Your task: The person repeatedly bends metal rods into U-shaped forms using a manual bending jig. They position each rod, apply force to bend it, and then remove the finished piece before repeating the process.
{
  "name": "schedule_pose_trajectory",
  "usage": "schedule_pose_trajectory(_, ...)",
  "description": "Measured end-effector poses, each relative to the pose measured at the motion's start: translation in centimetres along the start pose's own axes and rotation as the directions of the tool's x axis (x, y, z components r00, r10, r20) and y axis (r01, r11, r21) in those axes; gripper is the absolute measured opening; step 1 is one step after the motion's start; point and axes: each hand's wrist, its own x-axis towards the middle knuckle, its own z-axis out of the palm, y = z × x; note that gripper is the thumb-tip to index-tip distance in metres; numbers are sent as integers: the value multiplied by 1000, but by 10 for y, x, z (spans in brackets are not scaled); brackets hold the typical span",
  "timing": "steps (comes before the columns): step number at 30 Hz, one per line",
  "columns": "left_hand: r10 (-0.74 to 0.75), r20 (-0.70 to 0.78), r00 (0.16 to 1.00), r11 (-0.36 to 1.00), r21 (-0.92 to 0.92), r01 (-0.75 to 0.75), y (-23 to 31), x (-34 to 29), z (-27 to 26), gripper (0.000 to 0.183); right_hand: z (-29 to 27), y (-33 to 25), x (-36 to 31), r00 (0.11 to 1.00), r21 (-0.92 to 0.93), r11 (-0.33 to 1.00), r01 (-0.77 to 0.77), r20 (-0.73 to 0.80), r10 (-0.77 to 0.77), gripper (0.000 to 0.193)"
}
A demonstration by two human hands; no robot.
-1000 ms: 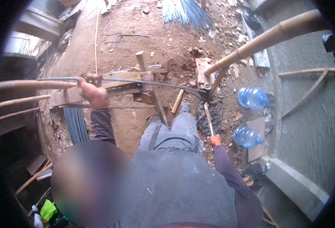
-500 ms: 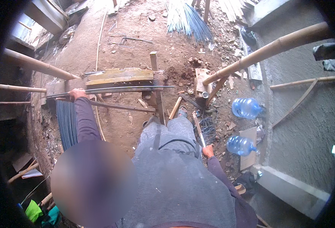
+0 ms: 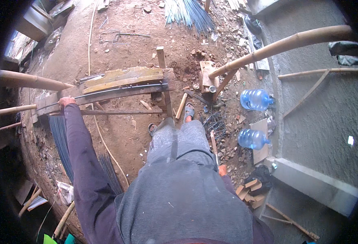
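Observation:
A long thin metal rod [image 3: 118, 90] lies along a rough wooden bench [image 3: 118, 96], beside a row of small pegs. My left hand [image 3: 67, 101] is closed around the rod near the bench's left end. Low by my right hip, my right hand [image 3: 222, 170] grips the lower end of a long bar [image 3: 214, 146] with a brownish upper part and a pale lower part. Its exact kind does not show. A yellowish carved board [image 3: 124, 81] rests on the bench behind the rod.
Dark rods [image 3: 60, 140] lie bundled below the bench's left end. Bamboo poles [image 3: 284, 46] slant in from both sides. Two blue water jugs [image 3: 254, 139] lie at the right. Tangled wire [image 3: 215, 124] and a wooden stick [image 3: 181, 105] lie near my feet.
The rod, whose right end stuck out past the bench, has shifted left and now lies along the pegs. My left hand moved left with it. My right hand still holds the bar.

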Motion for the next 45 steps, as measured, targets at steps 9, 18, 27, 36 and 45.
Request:
schedule_pose_trajectory(9, 145, 15, 989, 988, 47, -145, 7, -12, -26, 25, 7, -11, -6, 998, 62, 997, 36, -43, -34, 37)
schedule_pose_trajectory(18, 197, 114, 974, 980, 9, -200, 30, -16, -20, 27, -3, -36, 2, 992, 58, 993, 105, -75, -101, 44)
schedule_pose_trajectory(27, 215, 132, 968, 976, 12, -218, 49, 3, 0, 31, -6, -50, 5, 995, -120, 989, 84, -41, -89, 41)
schedule_pose_trajectory(36, -339, 528, 778, -166, -848, 503, 64, 50, 51, 33, -4, -40, -6, 991, -96, 987, 127, -33, -130, 32)
schedule_pose_trajectory(45, -125, 449, 885, -559, -769, 311, 64, 85, 137, 37, -48, -70, -51, 918, 45, 946, 321, -261, -299, 34)
